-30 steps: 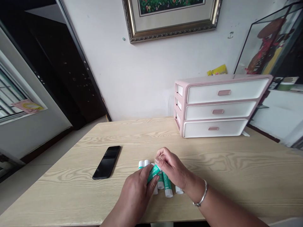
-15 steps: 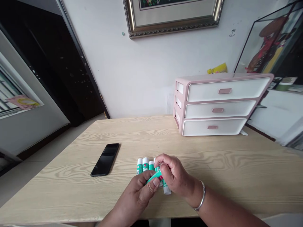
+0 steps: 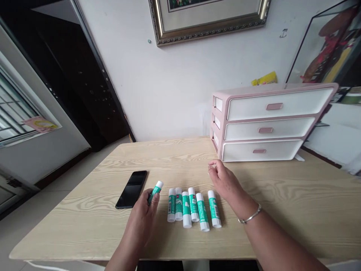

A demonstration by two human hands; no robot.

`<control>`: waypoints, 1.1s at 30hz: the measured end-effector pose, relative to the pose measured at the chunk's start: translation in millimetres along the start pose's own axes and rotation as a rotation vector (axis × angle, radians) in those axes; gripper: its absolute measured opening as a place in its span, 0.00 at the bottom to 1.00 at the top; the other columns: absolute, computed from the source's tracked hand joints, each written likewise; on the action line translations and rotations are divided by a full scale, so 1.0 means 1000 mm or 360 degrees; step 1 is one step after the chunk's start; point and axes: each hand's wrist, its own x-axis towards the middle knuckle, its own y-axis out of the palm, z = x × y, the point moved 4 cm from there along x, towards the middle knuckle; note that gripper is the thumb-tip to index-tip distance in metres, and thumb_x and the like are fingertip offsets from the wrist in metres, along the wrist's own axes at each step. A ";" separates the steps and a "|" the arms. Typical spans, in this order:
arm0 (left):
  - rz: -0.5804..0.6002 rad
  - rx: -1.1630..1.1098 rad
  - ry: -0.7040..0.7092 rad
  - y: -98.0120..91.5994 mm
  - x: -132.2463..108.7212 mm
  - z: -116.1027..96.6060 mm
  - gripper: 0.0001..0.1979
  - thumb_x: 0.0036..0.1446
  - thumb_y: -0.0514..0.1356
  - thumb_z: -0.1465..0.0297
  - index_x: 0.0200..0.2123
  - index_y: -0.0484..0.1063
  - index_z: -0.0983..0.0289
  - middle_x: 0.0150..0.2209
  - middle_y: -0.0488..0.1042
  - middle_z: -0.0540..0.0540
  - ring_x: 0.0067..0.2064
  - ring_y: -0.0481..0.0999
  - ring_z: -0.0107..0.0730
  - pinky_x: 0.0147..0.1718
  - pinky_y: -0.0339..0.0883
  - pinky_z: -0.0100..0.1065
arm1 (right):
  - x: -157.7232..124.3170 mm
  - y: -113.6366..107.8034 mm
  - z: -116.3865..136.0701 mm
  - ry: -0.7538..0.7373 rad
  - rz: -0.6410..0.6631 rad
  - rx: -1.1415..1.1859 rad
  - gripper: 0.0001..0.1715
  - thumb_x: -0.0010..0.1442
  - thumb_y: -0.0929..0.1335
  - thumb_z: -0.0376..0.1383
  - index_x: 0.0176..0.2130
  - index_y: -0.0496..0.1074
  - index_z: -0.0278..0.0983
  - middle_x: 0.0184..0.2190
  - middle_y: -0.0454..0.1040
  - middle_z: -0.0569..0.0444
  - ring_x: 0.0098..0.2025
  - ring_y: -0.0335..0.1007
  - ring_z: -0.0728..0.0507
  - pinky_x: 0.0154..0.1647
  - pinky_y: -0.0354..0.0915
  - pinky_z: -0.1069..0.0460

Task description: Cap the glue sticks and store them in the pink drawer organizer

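Note:
My left hand (image 3: 145,209) is wrapped round a green glue stick (image 3: 155,192) with a white cap, tilted up to the right, left of a row of similar tubes. Several white-and-green glue sticks (image 3: 185,210) lie side by side on the wooden table (image 3: 93,226). The rightmost glue stick (image 3: 214,209) lies a little apart from the others. My right hand (image 3: 224,178) hovers above and right of that tube, its fingers curled and partly turned away; whether anything small is between them cannot be made out.
A black phone (image 3: 131,189) lies left of my left hand. Behind my right hand stands a pink-and-white drawer unit (image 3: 265,130) with a yellow packet (image 3: 265,78) on top. A framed picture (image 3: 211,32) hangs on the wall.
My hands have moved apart: the left went left with the glue stick, the right went up and right. The row of tubes is now uncovered. The view has shifted slightly.

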 end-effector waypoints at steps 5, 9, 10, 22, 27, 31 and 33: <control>-0.0130 0.0470 0.0160 0.014 0.012 0.019 0.20 0.70 0.46 0.63 0.60 0.61 0.64 0.59 0.72 0.65 0.59 0.73 0.46 0.50 0.66 0.39 | 0.004 0.007 -0.019 0.0212 0.0281 -0.0198 0.12 0.67 0.62 0.42 0.45 0.69 0.39 0.36 0.77 0.50 0.37 0.72 0.41 0.37 0.57 0.51; -0.0127 0.0788 0.0057 0.013 0.013 0.010 0.17 0.69 0.46 0.69 0.58 0.60 0.65 0.54 0.74 0.66 0.49 0.79 0.45 0.40 0.67 0.37 | 0.002 0.006 -0.017 0.0207 0.0349 -0.0219 0.11 0.66 0.63 0.42 0.44 0.69 0.39 0.39 0.77 0.49 0.39 0.72 0.42 0.37 0.57 0.52; -0.0111 0.0854 0.0003 0.011 0.013 0.007 0.16 0.69 0.46 0.70 0.58 0.61 0.65 0.53 0.74 0.65 0.46 0.80 0.45 0.36 0.66 0.37 | 0.002 0.006 -0.015 0.0219 0.0369 -0.0223 0.11 0.66 0.63 0.41 0.43 0.69 0.39 0.39 0.77 0.49 0.40 0.72 0.42 0.37 0.57 0.52; -0.0059 0.1149 -0.0137 -0.004 0.016 -0.004 0.15 0.70 0.47 0.64 0.51 0.67 0.63 0.51 0.73 0.62 0.38 0.81 0.41 0.25 0.57 0.33 | -0.003 0.008 -0.006 0.0190 0.0477 -0.0275 0.08 0.60 0.68 0.35 0.42 0.72 0.38 0.38 0.77 0.50 0.39 0.72 0.44 0.37 0.57 0.53; -0.0280 0.0963 0.0109 0.001 0.006 0.000 0.16 0.69 0.48 0.60 0.48 0.69 0.62 0.52 0.73 0.62 0.35 0.80 0.38 0.27 0.61 0.34 | -0.004 0.011 -0.010 0.0122 0.0475 -0.0230 0.07 0.58 0.69 0.33 0.40 0.72 0.37 0.37 0.76 0.51 0.37 0.70 0.45 0.36 0.57 0.53; -0.0002 0.0681 0.0311 0.022 -0.005 -0.008 0.15 0.68 0.50 0.58 0.45 0.71 0.60 0.48 0.76 0.59 0.40 0.79 0.39 0.35 0.65 0.35 | -0.006 0.010 -0.007 0.0130 0.0502 -0.0239 0.07 0.57 0.70 0.33 0.39 0.72 0.37 0.38 0.76 0.51 0.37 0.70 0.45 0.35 0.55 0.53; 0.0139 0.0585 0.0299 0.030 -0.008 -0.016 0.15 0.67 0.52 0.59 0.47 0.71 0.60 0.48 0.77 0.59 0.43 0.79 0.40 0.37 0.66 0.35 | -0.007 0.009 -0.005 0.0145 0.0507 -0.0236 0.07 0.57 0.70 0.33 0.39 0.72 0.37 0.38 0.76 0.51 0.37 0.70 0.45 0.35 0.55 0.53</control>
